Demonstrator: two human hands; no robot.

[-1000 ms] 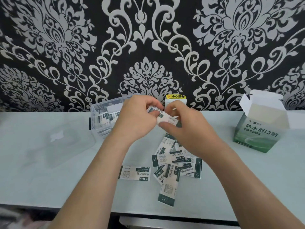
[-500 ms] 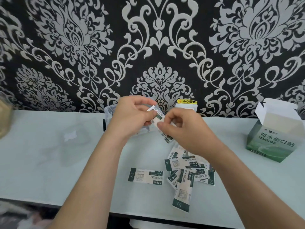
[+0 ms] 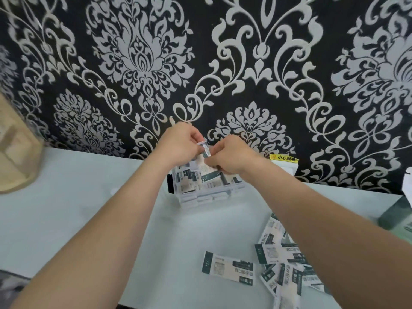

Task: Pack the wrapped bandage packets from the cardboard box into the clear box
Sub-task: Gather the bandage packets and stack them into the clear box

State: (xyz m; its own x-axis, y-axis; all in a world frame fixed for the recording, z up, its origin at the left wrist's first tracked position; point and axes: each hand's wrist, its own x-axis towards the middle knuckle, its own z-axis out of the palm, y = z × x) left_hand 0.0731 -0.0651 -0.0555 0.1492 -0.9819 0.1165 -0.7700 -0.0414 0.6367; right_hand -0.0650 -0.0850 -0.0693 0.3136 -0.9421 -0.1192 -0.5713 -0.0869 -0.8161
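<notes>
Left hand (image 3: 178,143): fingers curled, pinching the top end of a held packet (image 3: 206,150) right above the clear box (image 3: 186,200).
Right hand (image 3: 231,157): curled too, pinching that same packet from the other side. On my feed the two hands nearly touch.
Held packet: white with a dark green end, roughly upright over the clear box. I can't tell if its lower end is inside yet.
Clear box: sits on the worktop (image 3: 66,208) by the wall, already stuffed with packets standing on edge.
Loose packets (image 3: 278,253): a messy pile nearer the camera than the clear box and off to its right, partly under the right forearm.
Single packet (image 3: 227,269): lies flat on its own, in front of the clear box.
Cardboard box (image 3: 399,221): green, well right of the clear box, cut off by the frame edge.
</notes>
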